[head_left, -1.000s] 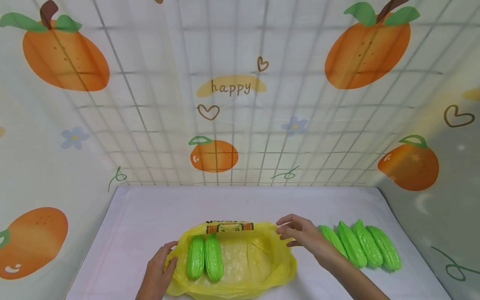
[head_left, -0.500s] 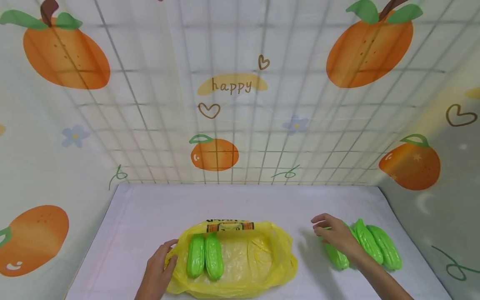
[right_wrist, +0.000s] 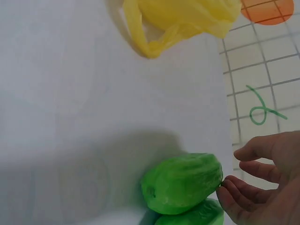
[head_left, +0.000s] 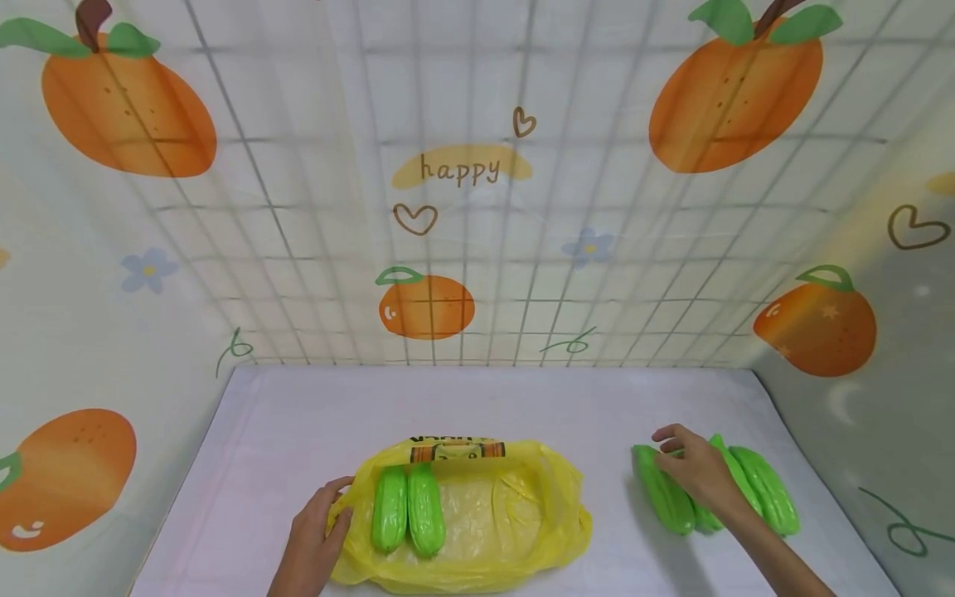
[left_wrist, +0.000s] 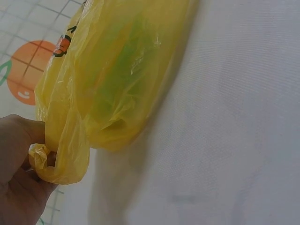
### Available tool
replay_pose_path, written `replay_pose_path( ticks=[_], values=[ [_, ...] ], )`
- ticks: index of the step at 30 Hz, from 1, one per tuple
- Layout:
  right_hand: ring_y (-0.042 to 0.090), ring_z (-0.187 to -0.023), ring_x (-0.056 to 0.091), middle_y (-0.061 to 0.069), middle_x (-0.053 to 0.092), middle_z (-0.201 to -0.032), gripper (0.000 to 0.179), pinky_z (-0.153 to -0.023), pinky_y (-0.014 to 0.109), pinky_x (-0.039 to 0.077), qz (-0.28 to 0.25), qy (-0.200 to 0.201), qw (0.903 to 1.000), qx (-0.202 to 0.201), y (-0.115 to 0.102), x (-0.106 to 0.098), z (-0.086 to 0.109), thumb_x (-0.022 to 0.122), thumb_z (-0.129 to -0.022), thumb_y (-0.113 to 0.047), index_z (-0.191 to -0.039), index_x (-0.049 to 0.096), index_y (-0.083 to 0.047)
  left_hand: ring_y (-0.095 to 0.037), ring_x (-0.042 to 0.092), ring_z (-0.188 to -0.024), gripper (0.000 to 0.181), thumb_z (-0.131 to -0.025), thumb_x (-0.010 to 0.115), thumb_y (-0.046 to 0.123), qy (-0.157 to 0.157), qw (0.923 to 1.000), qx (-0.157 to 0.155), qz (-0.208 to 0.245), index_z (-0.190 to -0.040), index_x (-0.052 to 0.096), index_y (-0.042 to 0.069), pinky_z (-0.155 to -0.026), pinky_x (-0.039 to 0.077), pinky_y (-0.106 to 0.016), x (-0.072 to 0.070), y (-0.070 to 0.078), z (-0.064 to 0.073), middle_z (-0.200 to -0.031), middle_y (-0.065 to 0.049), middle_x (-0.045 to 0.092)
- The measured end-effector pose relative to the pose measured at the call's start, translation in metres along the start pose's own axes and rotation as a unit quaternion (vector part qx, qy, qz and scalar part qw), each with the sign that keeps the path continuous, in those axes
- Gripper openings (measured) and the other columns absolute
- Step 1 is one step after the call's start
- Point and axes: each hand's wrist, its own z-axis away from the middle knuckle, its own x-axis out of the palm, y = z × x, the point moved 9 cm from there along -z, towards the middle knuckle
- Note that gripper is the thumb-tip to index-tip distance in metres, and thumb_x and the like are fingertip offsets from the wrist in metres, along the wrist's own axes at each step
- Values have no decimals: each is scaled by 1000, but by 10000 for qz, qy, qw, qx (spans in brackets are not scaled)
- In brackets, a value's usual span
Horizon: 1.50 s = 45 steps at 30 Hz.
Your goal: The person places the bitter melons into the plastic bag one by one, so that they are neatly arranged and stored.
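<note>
A yellow plastic bag (head_left: 462,572) lies on the table with its mouth held wide. Inside, on its left side, two glossy green gourd-like vegetables (head_left: 408,512) rest side by side. My left hand (head_left: 312,537) grips the bag's left edge; the left wrist view shows the bunched plastic (left_wrist: 65,164) between thumb and fingers. At the right, my right hand (head_left: 697,473) hovers over a row of several similar green gourd-like vegetables (head_left: 664,493), partly covering them. Its fingers (right_wrist: 248,192) are loosely bent beside the end of one, with nothing held; whether they touch it I cannot tell.
The white table (head_left: 492,398) ends at a back wall of printed cloth (head_left: 477,249) over a grid. Cloth side walls close in left and right. Table surface separates the bag from the row of green vegetables.
My right hand has moved right, away from the bag's right rim to above the row of green vegetables. My left hand and the bag stay nearly where they were.
</note>
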Motion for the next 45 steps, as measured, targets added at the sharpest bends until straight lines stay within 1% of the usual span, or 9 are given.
replay_pose_path(
  ticks=[8,13,16,21,25,28,31,39,45],
  values=[
    [38,-92,58,27,57,-107,39,-64,42,49,602,-163,9979,-160,7,7,-2,62,-82,-14,-117,53,1,-6,52,-94,34,-92,55,16,-33,10000,-40,-1,-125,49,22,-82,46,-31,1,0,0,-105,7,55],
    [39,-90,58,28,58,-104,43,-64,45,48,1018,-119,9936,-483,-3,8,-1,67,-80,-15,-117,54,2,-6,51,-91,34,-92,55,15,-9,10000,-65,75,-124,49,22,-79,47,-28,0,-1,1,-102,7,55],
    [35,-84,59,27,60,-101,45,-62,44,48,1305,-72,9895,-612,-7,10,-1,70,-78,-16,-116,55,2,-6,51,-90,33,-92,55,15,-16,9999,-95,75,-124,49,23,-78,47,-27,0,-2,1,-102,7,55],
    [21,-69,54,23,61,-100,48,-55,38,45,1623,-158,9851,-545,-4,16,-3,70,-77,-17,-118,55,2,-6,51,-91,33,-93,55,16,-23,9999,-101,88,-125,49,22,-78,47,-27,0,-2,1,-103,7,55],
    [32,-81,58,22,60,-102,47,-63,46,48,1700,-151,9831,-664,-7,20,0,70,-76,-16,-117,56,1,-6,51,-88,33,-93,55,15,-38,9998,-111,162,-125,49,22,-75,47,-24,1,-2,1,-100,7,54],
    [38,-94,56,24,59,-105,46,-71,51,47,1748,-141,9815,-761,-10,23,2,71,-75,-15,-116,57,0,-6,51,-87,33,-92,55,15,-34,9998,-99,175,-124,49,23,-75,47,-24,1,-2,1,-98,7,54],
    [34,-92,56,22,59,-104,46,-71,49,47,1799,-128,9806,-769,-12,24,3,71,-75,-15,-116,57,-1,-6,51,-89,34,-93,55,16,-40,9999,-90,108,-125,49,23,-77,47,-26,1,-2,1,-101,8,55],
    [40,-101,53,20,59,-107,46,-81,54,43,1801,-134,9810,-704,-15,25,3,71,-75,-14,-116,56,0,-6,51,-92,34,-92,55,16,-29,10000,-68,49,-125,49,22,-80,47,-29,0,0,1,-104,7,55],
    [41,-102,52,20,59,-109,46,-81,54,43,1715,-157,9827,-686,-14,24,4,71,-76,-14,-117,55,0,-7,51,-92,33,-92,55,16,-10,10000,-79,41,-124,49,21,-81,46,-31,0,1,1,-106,7,55]
  ],
)
